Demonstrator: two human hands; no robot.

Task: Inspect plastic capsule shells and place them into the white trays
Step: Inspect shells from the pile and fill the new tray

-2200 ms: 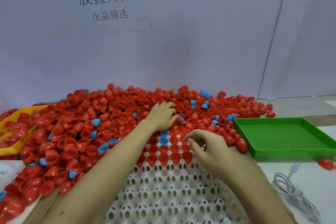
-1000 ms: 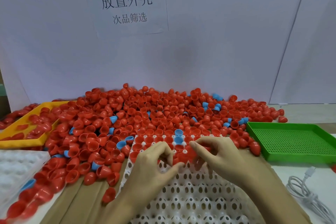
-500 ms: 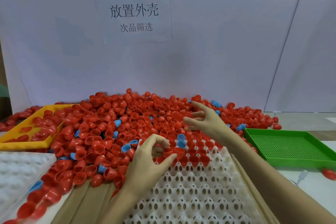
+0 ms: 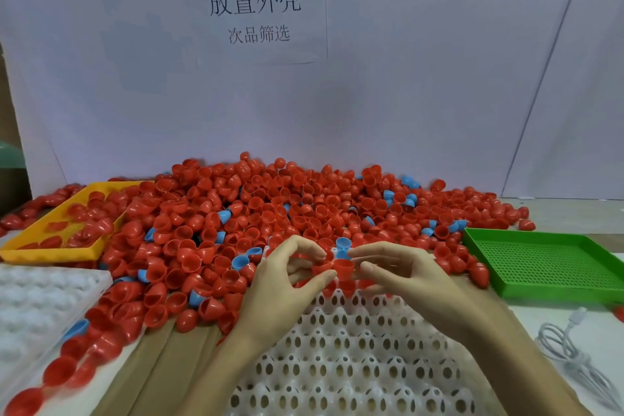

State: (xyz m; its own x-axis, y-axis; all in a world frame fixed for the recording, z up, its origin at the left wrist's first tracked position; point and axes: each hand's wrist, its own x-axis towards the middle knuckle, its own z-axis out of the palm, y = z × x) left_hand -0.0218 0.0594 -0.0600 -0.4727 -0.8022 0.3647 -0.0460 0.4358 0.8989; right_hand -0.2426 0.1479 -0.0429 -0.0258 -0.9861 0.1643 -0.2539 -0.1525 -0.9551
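A big heap of red capsule shells point(image 4: 270, 209), with a few blue ones mixed in, covers the back of the table. In front of it lies a white tray point(image 4: 351, 368) with rows of holes; its far rows hold red shells and two blue ones point(image 4: 342, 243). My left hand point(image 4: 287, 284) pinches a red shell point(image 4: 320, 268) between thumb and fingers above those rows. Beside it my right hand point(image 4: 401, 277) pinches another red shell point(image 4: 343, 269). The two shells almost touch.
A yellow tray point(image 4: 50, 246) with red shells sits at the back left. A second white tray point(image 4: 30, 307) lies at the left edge. On the right stands a green perforated tray point(image 4: 547, 263), and a white cable point(image 4: 570, 354) is coiled in front of it.
My right hand has come back from the heap holding a red shell and now meets my left hand over the tray's far rows. The left hand has lifted slightly with its shell.
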